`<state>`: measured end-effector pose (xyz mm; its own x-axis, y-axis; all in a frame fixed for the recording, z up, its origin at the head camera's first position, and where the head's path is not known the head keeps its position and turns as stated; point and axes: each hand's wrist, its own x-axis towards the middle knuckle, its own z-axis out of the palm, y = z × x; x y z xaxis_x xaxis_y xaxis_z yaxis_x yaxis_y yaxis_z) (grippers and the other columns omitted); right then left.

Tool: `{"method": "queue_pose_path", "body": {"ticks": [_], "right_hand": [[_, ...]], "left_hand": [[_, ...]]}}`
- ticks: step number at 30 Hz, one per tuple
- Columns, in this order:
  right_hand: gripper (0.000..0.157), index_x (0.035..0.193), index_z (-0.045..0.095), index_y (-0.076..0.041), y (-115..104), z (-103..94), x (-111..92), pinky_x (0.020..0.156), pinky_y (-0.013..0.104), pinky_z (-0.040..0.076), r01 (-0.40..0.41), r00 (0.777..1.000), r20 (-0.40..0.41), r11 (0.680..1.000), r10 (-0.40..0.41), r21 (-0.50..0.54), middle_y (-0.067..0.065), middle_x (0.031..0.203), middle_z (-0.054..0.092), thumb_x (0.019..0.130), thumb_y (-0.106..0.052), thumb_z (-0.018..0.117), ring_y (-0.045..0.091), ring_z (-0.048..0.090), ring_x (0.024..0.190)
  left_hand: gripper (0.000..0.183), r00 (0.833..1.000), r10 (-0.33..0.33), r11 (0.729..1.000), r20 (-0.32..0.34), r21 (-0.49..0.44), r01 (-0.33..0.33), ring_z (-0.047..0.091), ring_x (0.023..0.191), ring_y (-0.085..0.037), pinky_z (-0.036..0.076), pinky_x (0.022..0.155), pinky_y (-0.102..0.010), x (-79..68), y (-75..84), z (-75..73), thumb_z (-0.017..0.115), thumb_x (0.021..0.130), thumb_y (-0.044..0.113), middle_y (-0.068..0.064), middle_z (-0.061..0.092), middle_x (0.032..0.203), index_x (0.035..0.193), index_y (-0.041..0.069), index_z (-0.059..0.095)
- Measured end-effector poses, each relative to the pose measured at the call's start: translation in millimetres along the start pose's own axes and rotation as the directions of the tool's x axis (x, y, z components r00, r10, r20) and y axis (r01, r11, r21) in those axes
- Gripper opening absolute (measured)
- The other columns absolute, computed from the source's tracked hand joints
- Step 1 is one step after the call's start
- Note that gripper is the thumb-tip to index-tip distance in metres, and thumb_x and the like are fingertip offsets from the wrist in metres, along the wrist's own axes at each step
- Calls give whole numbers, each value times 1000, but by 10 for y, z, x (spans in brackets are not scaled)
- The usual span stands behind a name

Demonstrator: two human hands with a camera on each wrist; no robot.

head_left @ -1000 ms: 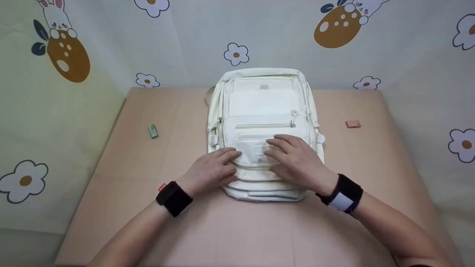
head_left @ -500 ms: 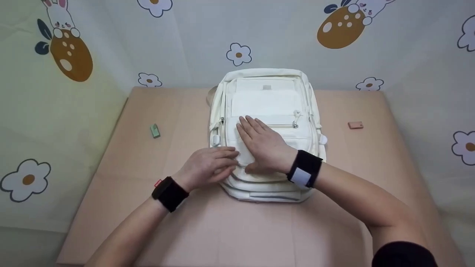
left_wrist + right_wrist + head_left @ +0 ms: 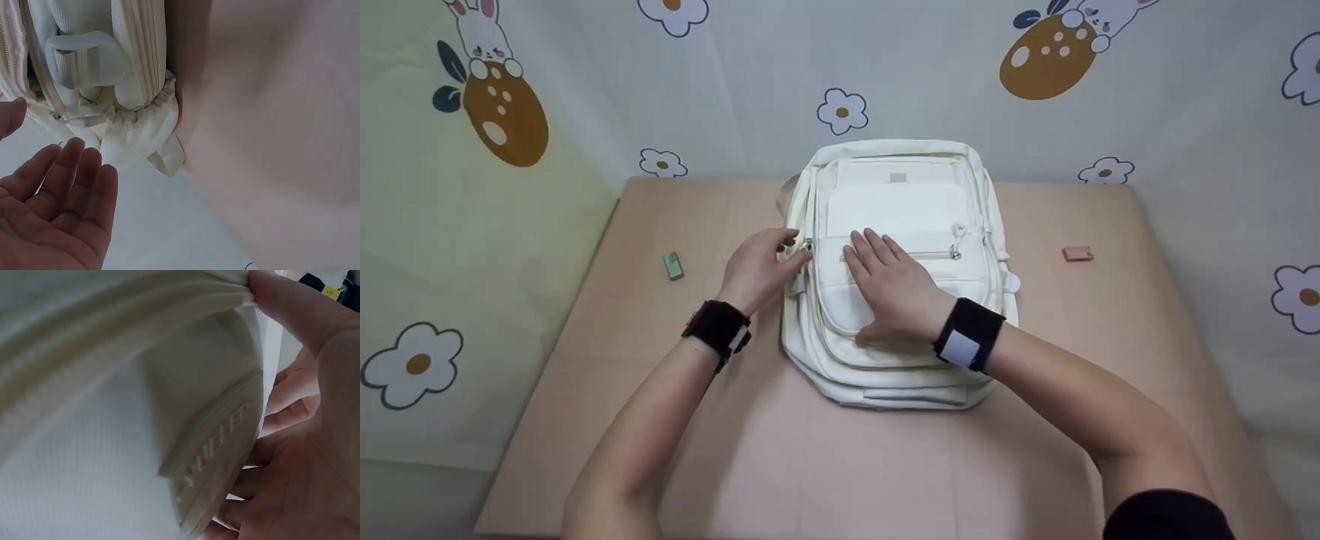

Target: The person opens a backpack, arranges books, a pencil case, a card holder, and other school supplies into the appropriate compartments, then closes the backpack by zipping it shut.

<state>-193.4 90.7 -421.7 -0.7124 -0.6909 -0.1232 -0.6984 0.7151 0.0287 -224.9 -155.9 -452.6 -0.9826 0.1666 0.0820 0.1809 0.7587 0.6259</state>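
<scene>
A cream backpack (image 3: 896, 206) lies front side up on the table, its top end away from me. My right hand (image 3: 901, 296) rests on the front pocket with its fingers straight and the thumb spread. In the right wrist view, a patch with raised letters (image 3: 211, 447) shows beside that palm. At the bag's left side is my left hand (image 3: 756, 268), thumb and fingers apart around a metal zipper pull (image 3: 808, 244). The left wrist view shows the relaxed fingers (image 3: 70, 185) below the zipper pull (image 3: 59, 117), with a gap between.
A green eraser-like block (image 3: 673, 266) lies left of the bag and a pink one (image 3: 1078, 254) lies right. A plastic buckle (image 3: 84, 59) and a gathered side pocket (image 3: 140, 132) are on the bag's side. Patterned cloth (image 3: 750, 82) hangs behind the table (image 3: 877, 472).
My right hand has moved left and flattened onto the backpack's front. My left hand has left the lower front pocket and gone up to the zipper at the left side.
</scene>
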Motion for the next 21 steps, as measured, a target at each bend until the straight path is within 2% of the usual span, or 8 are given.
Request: {"method": "queue_pose_path", "body": {"ticks": [4,8,10,13,17,21], "right_hand": [[137,160,14,5,-3,17,5,124,46,6,5,1000,-6,1000,-5,12,27,167,6,69,-71,82,40,3,155],[136,160,15,6,1,28,-3,124,46,6,8,1000,-14,1000,-8,18,27,166,6,69,-70,82,40,3,154],[136,159,15,6,6,36,-2,124,46,6,14,1000,-20,1000,-14,20,27,166,7,69,-70,82,41,4,154],[136,159,14,6,15,49,-2,124,46,6,20,999,-25,1000,-20,19,27,166,7,70,-70,82,41,4,154],[136,160,13,5,23,67,-5,124,45,6,16,999,-27,1000,-16,13,27,166,6,70,-71,81,40,3,154],[135,160,13,6,20,79,-6,124,46,6,17,999,-33,1000,-16,8,27,166,6,71,-70,81,41,3,154]], "left_hand": [[49,995,-80,986,52,-142,87,64,103,-25,51,90,-41,90,-21,23,73,95,36,-8,70,110,133,6,65],[40,994,-91,975,61,-199,102,64,95,-23,52,84,-37,141,-17,60,72,96,28,-7,69,103,128,5,67],[33,996,-76,985,46,-153,82,63,93,-22,51,83,-36,153,-14,77,70,97,26,-6,68,102,124,6,69],[22,1000,-2,1000,-20,0,2,63,90,-22,51,80,-38,157,-15,100,68,99,24,-6,69,99,115,9,73],[14,987,121,979,-107,178,-101,64,86,-24,51,77,-41,150,-23,112,66,101,19,-6,69,96,106,10,75],[14,979,164,965,-118,226,-134,65,87,-27,52,75,-43,141,-32,115,63,103,18,-8,68,97,105,8,73]]}}
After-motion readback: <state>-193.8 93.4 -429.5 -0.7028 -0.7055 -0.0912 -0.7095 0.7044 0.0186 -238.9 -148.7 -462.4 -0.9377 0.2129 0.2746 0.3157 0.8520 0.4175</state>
